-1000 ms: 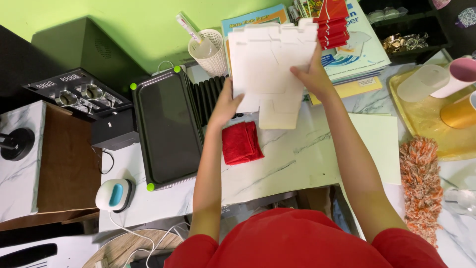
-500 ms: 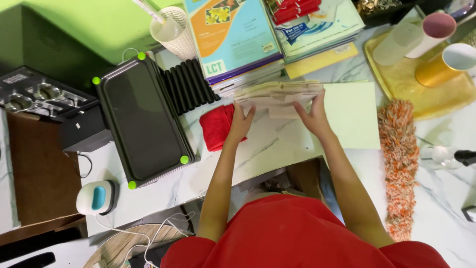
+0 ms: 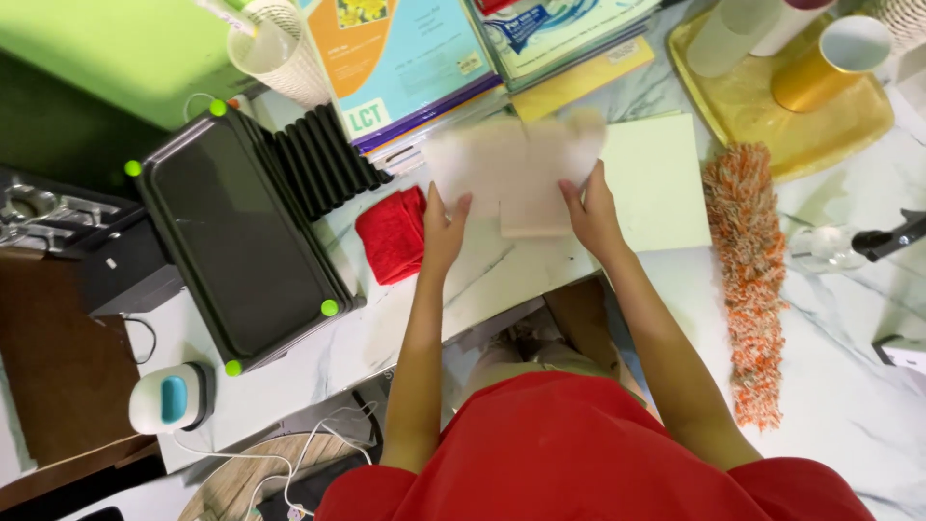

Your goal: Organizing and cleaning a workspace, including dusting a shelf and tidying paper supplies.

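Observation:
Both my hands hold a pale, blurred cardboard piece [image 3: 516, 174] low over the marble counter [image 3: 839, 367]. My left hand [image 3: 444, 227] grips its left edge, fingers pointing away from me. On the right edge rests my right hand [image 3: 590, 207]. A pale green sheet [image 3: 656, 183] lies flat under and to the right of the cardboard. A folded red cloth [image 3: 394, 234] sits just left of my left hand.
A black tray with green corner knobs [image 3: 236, 241] lies at left, black ribbed dividers [image 3: 323, 164] beside it. Books [image 3: 405, 58] stack at the back. An orange-white duster [image 3: 748, 270] lies at right, a yellow tray with cups [image 3: 820, 106] behind it.
The cardboard piece came down from upright in front of the books to nearly flat over the counter. Both hands lowered with it, and the camera view tilted downward.

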